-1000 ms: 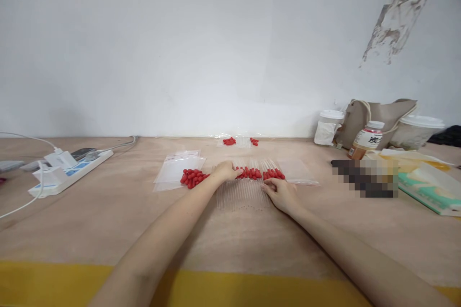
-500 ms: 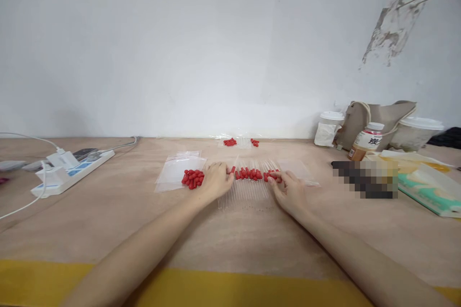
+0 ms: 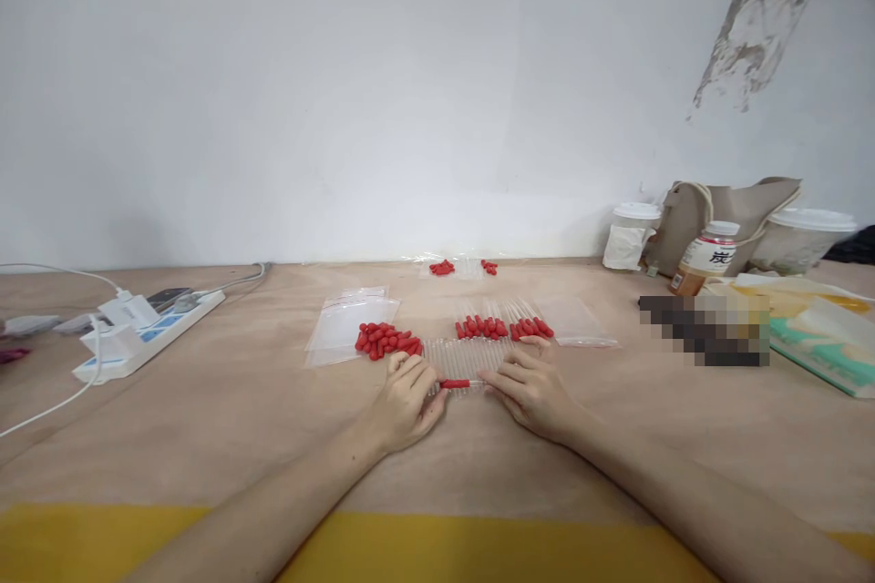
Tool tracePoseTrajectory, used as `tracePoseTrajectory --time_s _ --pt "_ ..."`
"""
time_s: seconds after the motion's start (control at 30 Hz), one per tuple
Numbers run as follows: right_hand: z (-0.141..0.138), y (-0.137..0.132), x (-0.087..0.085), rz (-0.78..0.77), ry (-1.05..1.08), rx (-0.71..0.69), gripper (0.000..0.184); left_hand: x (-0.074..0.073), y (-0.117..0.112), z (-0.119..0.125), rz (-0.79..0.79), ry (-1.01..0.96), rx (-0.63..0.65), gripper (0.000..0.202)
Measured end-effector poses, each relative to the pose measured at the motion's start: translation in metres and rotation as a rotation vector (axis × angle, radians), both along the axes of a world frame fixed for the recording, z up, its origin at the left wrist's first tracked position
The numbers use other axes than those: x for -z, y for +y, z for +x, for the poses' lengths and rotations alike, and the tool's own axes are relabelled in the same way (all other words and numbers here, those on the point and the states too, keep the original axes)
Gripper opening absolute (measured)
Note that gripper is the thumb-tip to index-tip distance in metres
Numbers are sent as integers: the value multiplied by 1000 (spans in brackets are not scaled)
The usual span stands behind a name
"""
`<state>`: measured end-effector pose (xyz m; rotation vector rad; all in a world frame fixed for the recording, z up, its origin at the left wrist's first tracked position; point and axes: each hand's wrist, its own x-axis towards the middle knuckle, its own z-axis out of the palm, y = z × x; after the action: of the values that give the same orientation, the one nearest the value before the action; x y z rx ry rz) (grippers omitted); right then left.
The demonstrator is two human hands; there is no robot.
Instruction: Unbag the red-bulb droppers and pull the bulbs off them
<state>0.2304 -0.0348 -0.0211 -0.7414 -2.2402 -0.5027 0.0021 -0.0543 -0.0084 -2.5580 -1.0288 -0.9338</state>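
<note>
My left hand (image 3: 408,401) pinches one red rubber bulb (image 3: 456,383), held sideways low over the table. From the right, my right hand (image 3: 537,387) grips a thin clear tube (image 3: 477,382), whose end meets the bulb; how deep it sits inside I cannot tell. Behind my hands lies a row of clear tubes (image 3: 470,357). Loose red bulbs (image 3: 381,340) are heaped just beyond my left hand. Farther back, several droppers with red bulbs (image 3: 482,327) lie side by side, and another group of red-bulbed droppers (image 3: 531,328) lies past my right fingers.
Clear plastic bags (image 3: 350,319) lie left of centre, with another bag (image 3: 581,324) at right. A packet with red pieces (image 3: 468,268) rests by the wall. A power strip (image 3: 154,337) stands left; a bottle (image 3: 707,260), lidded cup (image 3: 630,237) and tissue pack (image 3: 824,351) stand right.
Both hands have drawn nearer to me and closer together, bringing a red bulb and a tube end to end. The row of tubes and the dropper groups are now uncovered.
</note>
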Motion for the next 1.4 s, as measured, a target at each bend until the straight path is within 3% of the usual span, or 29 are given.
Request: tracePoseTrajectory --time_s 0.1,0.23,0.63,0.87,0.93,1.1,1.17,1.3,1.4 --pt "-2 -2 1 -11 10 -27 17 -1 0 2 -19 -15 31 19" --pt "-3 -7 -2 -10 2 -88 19 0 -1 3 -4 37 101 13" --pt "3 -14 1 -45 -1 -149 15 -4 -9 -1 18 155 98 19" --pt "14 -15 -4 -97 17 -157 19 0 -10 -8 20 123 135 20" --pt "25 -9 -9 -139 54 -79 24 -1 -9 -15 -2 39 96 19" --pt "51 8 -20 -296 152 301 36 -12 -1 -28 -33 -259 -1 17" --pt "53 12 -21 -333 164 407 38 -18 4 -32 -34 -368 -106 19" --pt "50 13 -14 -383 165 445 26 -26 21 -52 -149 -584 -363 26" --pt "45 13 -6 -349 132 439 24 -25 33 -67 -236 -726 -433 29"
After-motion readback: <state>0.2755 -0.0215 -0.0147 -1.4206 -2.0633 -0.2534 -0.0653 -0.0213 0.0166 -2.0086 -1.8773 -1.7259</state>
